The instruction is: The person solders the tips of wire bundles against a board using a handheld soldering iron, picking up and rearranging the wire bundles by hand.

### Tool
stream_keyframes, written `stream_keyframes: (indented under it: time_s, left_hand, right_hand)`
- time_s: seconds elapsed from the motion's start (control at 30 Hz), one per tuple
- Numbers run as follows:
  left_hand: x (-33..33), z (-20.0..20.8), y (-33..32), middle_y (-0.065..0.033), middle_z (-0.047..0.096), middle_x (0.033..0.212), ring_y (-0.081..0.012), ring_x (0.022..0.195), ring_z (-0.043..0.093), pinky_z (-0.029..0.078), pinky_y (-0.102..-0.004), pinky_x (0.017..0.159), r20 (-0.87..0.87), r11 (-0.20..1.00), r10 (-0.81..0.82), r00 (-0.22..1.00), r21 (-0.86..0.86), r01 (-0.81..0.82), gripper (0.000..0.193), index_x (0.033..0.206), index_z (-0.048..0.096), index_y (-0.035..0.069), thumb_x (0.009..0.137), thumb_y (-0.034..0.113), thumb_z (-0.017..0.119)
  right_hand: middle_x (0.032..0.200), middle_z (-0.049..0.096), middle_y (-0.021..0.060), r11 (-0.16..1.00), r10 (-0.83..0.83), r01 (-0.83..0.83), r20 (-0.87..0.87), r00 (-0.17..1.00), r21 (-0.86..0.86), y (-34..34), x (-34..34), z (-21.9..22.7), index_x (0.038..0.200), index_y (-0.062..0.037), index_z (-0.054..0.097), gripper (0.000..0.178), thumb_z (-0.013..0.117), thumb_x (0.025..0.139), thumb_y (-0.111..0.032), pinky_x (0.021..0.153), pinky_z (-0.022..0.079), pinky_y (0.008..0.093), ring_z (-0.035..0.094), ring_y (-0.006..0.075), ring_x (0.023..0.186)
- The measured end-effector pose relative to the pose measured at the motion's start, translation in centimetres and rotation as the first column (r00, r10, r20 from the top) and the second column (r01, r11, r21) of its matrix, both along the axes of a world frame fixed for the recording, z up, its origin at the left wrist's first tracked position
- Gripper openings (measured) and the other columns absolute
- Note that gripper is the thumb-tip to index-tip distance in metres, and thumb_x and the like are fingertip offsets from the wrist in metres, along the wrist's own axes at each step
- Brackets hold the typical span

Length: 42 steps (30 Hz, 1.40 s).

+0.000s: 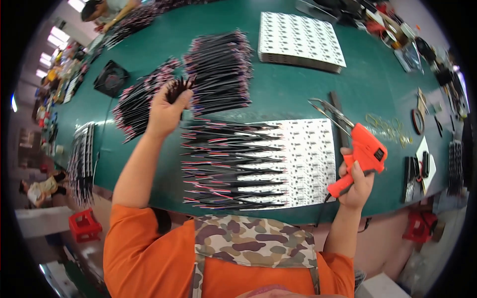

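Note:
My right hand [357, 187] is wrapped round the handle of an orange-red soldering gun [368, 149]. The gun's metal tip points up and to the left, above the right edge of a white circuit board panel [313, 161]. Rows of black cables [213, 166] with bared coloured wire ends lie across the panel's left part and stick out past its left side. In my left hand [164, 111] is a bunch of black cables [178, 90], gripped with the ends upward. This hand is over the gap between two cable piles, beyond the panel's left end.
Cable piles lie at centre [218, 72] and left [140, 102] on the green table [283, 99]. A stack of white panels [300, 39] stands at the back. A black fan [111, 78] sits left; a dark bar [339, 111] and yellowish wire [390, 129] lie right. A co-worker [112, 10] sits far left.

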<state>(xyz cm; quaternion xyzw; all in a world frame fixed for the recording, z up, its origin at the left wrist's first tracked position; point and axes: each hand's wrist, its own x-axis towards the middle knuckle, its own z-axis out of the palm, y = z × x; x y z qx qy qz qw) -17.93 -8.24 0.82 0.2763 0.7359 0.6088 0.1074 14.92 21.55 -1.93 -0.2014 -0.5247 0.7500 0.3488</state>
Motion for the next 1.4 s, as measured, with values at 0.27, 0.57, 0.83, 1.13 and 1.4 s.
stream_keyframes:
  time_s: [0.27, 0.57, 0.83, 1.13, 1.4]
  left_hand:
    - [3.6, 5.2, 9.1, -0.0091, 0.063, 0.084, -0.0292, 0.073, 0.063, 0.051, -0.0359, 0.063, -0.524, 0.725, -0.673, 0.522, -0.604, 0.330, 0.032, 0.105, 0.066, 0.007, 0.074, 0.002, 0.073]
    - [5.5, 0.6, 14.4, -0.0037, 0.061, 0.082, -0.0250, 0.073, 0.065, 0.053, -0.0390, 0.058, -0.503, 0.549, -0.835, 0.223, -0.775, 0.312, 0.028, 0.102, 0.067, 0.011, 0.075, 0.016, 0.069]
    - [4.7, 0.2, 15.0, -0.0049, 0.062, 0.084, -0.0262, 0.078, 0.065, 0.054, -0.0391, 0.064, -0.401, 0.469, -0.882, 0.247, -0.798, 0.378, 0.032, 0.103, 0.068, 0.010, 0.072, 0.014, 0.072]
    - [3.9, 0.6, 15.8, -0.0083, 0.062, 0.090, -0.0307, 0.085, 0.065, 0.054, -0.0425, 0.072, -0.251, 0.339, -0.938, 0.239, -0.805, 0.486, 0.036, 0.106, 0.066, 0.007, 0.070, 0.012, 0.073]
    - [4.3, 1.3, 16.4, -0.0092, 0.062, 0.091, -0.0312, 0.088, 0.064, 0.053, -0.0423, 0.076, -0.195, 0.275, -0.957, 0.214, -0.842, 0.464, 0.035, 0.104, 0.065, 0.005, 0.070, 0.011, 0.073]
  right_hand:
    - [0.115, 0.066, 0.0202, 0.996, 0.089, -0.086, 0.111, 0.990, -0.035, 0.2, 2.0, 2.8, 0.131, 0.0064, 0.050, 0.045, 0.061, 0.092, -0.014, 0.068, 0.052, 0.0289, 0.063, 0.0148, 0.079]
    - [0.108, 0.068, 0.0135, 0.945, 0.174, -0.242, 0.290, 0.941, 0.219, -0.1, 2.9, 3.5, 0.125, 0.0047, 0.056, 0.044, 0.063, 0.081, 0.005, 0.073, 0.050, 0.0272, 0.060, 0.0124, 0.084]
    - [0.108, 0.068, 0.0127, 0.904, 0.232, -0.333, 0.348, 0.909, 0.269, -0.3, 1.3, 2.8, 0.123, 0.0045, 0.057, 0.039, 0.062, 0.084, 0.004, 0.086, 0.050, 0.0318, 0.064, 0.0162, 0.096]
    - [0.106, 0.069, 0.0131, 0.855, 0.227, -0.392, 0.434, 0.872, 0.341, -0.1, 1.1, 2.4, 0.120, 0.0050, 0.058, 0.038, 0.065, 0.083, 0.004, 0.089, 0.051, 0.0341, 0.065, 0.0194, 0.099]
    - [0.103, 0.069, 0.0121, 0.857, 0.216, -0.374, 0.412, 0.885, 0.355, -0.4, 1.3, 2.2, 0.118, 0.0049, 0.059, 0.037, 0.066, 0.082, 0.004, 0.087, 0.052, 0.0327, 0.066, 0.0183, 0.095]
